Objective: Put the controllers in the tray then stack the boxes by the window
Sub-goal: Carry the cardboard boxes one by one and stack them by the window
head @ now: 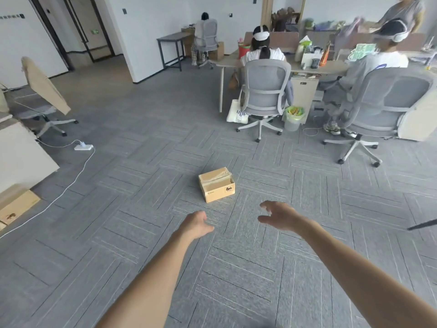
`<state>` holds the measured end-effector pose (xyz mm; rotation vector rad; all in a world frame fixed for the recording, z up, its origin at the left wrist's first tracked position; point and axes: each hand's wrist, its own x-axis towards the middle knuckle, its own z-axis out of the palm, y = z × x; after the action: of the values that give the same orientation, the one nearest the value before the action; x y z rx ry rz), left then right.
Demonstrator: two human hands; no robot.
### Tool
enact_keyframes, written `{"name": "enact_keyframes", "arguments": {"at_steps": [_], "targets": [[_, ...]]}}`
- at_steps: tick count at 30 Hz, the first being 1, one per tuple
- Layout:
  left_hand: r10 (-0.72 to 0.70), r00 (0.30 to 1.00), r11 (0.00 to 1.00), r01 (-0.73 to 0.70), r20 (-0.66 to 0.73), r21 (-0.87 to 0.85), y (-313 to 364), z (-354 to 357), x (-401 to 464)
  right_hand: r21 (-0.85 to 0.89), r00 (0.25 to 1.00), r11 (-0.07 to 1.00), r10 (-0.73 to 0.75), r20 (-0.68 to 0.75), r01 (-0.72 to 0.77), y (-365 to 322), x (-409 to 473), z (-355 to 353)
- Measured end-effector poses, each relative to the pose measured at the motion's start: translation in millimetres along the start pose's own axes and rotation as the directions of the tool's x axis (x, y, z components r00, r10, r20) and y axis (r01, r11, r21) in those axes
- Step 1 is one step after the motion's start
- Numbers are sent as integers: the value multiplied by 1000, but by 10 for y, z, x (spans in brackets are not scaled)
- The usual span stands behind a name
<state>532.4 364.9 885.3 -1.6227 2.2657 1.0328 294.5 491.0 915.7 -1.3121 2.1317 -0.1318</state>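
A small taped cardboard box [216,184] sits closed on the grey carpet in the middle of the floor. Both my arms reach out toward it. My left hand [197,224] hovers short of the box, below and slightly left of it, fingers loosely apart and holding nothing. My right hand [277,215] is to the box's lower right, fingers spread and curled, empty. Neither hand touches the box. No controllers, tray or window are in view.
Two seated people in grey office chairs [263,95] [383,110] work at a desk [314,67] beyond the box. A white power strip [83,147] with its cable lies on the floor at left, near a cabinet [21,152] and flat cardboard [16,205].
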Motion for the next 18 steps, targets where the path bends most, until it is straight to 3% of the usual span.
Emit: {"name": "enact_keyframes", "arguments": {"at_steps": [18], "targets": [[-84, 996, 990, 82, -11, -113, 1510, -1195, 3404, -65, 990, 997, -36, 133, 45, 350, 4113, -1843]]}}
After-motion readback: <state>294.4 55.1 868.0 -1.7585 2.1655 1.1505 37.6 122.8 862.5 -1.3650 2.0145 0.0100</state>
